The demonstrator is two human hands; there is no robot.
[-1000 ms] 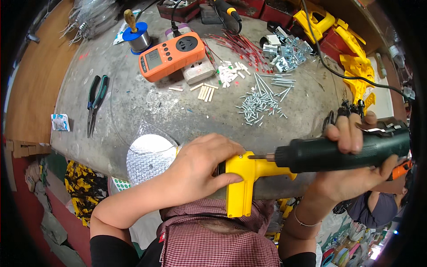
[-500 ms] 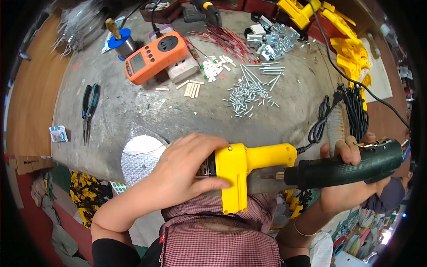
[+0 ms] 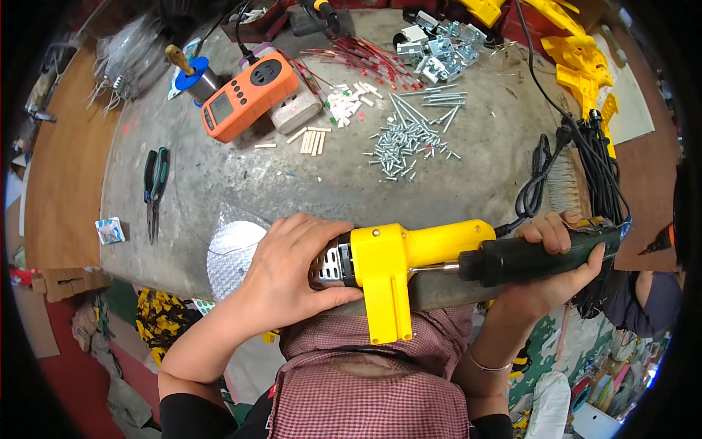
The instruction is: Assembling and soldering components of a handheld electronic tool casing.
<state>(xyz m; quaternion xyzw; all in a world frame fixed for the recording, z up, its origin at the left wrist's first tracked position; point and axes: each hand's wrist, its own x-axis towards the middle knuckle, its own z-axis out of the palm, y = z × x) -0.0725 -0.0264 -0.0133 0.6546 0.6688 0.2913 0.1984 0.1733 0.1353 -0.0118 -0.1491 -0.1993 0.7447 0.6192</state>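
Note:
My left hand (image 3: 289, 272) is wrapped around the perforated metal collar (image 3: 330, 265) of a yellow corded power tool (image 3: 387, 282), thumb below and fingers above. The tool lies sideways over the table's near edge, its handle pointing right. My right hand (image 3: 552, 267) grips a dark green electric screwdriver (image 3: 493, 265), held level. Its bit (image 3: 439, 268) reaches the right side of the yellow housing, just below the handle; any screw at the tip is hidden. Left of the tool, partly behind my left hand, lies a silvery round plate (image 3: 232, 256) in clear wrap.
Screws (image 3: 406, 146) lie piled mid-table, beside white connectors (image 3: 351, 102) and red wires (image 3: 365, 62). Pliers (image 3: 154, 192) rest at left, near an orange meter (image 3: 248, 95) and solder spool (image 3: 197, 82). At right are black cables (image 3: 596, 161) and yellow housings (image 3: 581, 69).
The screwdriver has moved left, bringing its bit from a gap up to the yellow housing. My left hand still holds the tool. The view has shifted slightly.

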